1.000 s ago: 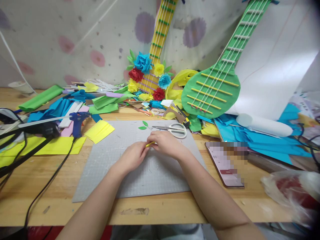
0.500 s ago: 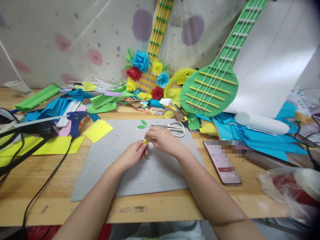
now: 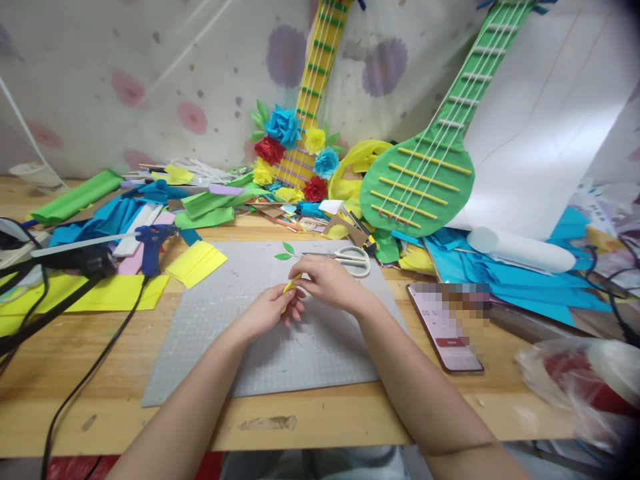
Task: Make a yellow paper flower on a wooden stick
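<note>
Both hands pinch one small yellow paper strip (image 3: 291,285) between fingertips: the left hand (image 3: 270,311) holds its lower end, the right hand (image 3: 327,283) its upper end. The strip is just above the grey cutting mat (image 3: 300,347), near the scissors (image 3: 350,257). It seems a rolling or folding step, which calls for a steady pinch.

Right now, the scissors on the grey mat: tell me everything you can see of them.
The scissors have white plastic loop handles and thin metal blades. They lie flat and closed at the far edge of the grey cutting mat, blades pointing left toward two small green paper leaves, handles to the right. Nothing holds them; the right hand is just in front of them, whether touching I cannot tell.
</note>
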A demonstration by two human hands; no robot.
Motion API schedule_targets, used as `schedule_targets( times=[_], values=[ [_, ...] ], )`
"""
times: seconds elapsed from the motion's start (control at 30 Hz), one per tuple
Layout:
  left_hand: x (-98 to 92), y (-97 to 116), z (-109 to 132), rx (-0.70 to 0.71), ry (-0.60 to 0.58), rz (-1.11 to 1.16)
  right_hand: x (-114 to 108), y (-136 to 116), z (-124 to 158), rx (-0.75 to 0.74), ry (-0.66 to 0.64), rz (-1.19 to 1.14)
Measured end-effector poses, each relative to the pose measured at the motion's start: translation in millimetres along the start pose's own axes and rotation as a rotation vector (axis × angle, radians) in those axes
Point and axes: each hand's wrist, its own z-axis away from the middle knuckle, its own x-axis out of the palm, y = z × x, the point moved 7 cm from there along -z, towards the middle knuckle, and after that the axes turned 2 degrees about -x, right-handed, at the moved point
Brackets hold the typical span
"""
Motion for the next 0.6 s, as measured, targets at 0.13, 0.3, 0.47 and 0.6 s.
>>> schedule_targets(
  times=[0.13, 0.3, 0.47, 0.6],
  values=[
    [-10.7, -4, -4, 0.010, 0.172, 0.126, -11, 48, -21, 0.224, 0.141, 0.013],
    [-15.9, -4, -3, 0.008, 0.252, 0.328, -17, 112, -61, 0.477, 0.078, 0.379],
    [-18.8, -4, -4, 0.011, 0.275, 0.470, 1, 133, -89, 0.456, -0.124, 0.542],
    [-22.6, -3, -4, 0.032, 0.302, 0.514, 10, 140, -96, 0.466, -0.155, 0.546]
  ],
)
